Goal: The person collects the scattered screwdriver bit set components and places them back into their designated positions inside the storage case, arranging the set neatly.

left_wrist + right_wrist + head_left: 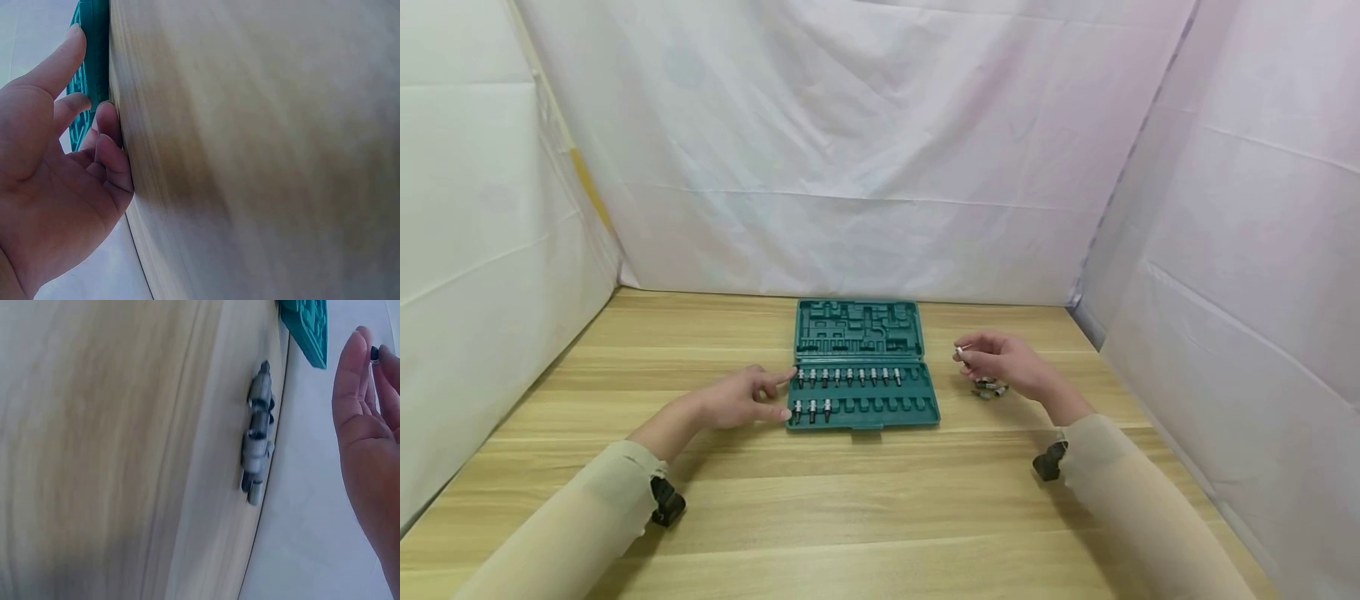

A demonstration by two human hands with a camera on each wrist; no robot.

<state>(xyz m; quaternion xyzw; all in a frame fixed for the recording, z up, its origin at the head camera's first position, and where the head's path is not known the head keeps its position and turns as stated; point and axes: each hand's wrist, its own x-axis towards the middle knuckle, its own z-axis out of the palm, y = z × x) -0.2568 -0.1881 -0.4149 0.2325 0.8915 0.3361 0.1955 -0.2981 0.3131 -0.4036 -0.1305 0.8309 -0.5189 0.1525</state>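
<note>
Pinching a bit socket (959,353), the right hand (1009,364) has a narrow grip; loose sockets (988,390) lie on the surface (850,508) at its six o'clock, the green case (868,393) at nine. The left hand (741,400), grip wide, touches the case's nine-o'clock edge. The right forearm (1142,496) slants in from five o'clock.

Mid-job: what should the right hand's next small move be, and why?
Probably bring the pinched socket bit leftward over the open green case: the right hand holds it beside the case, where empty slots lie right of the three nearest bits.
</note>
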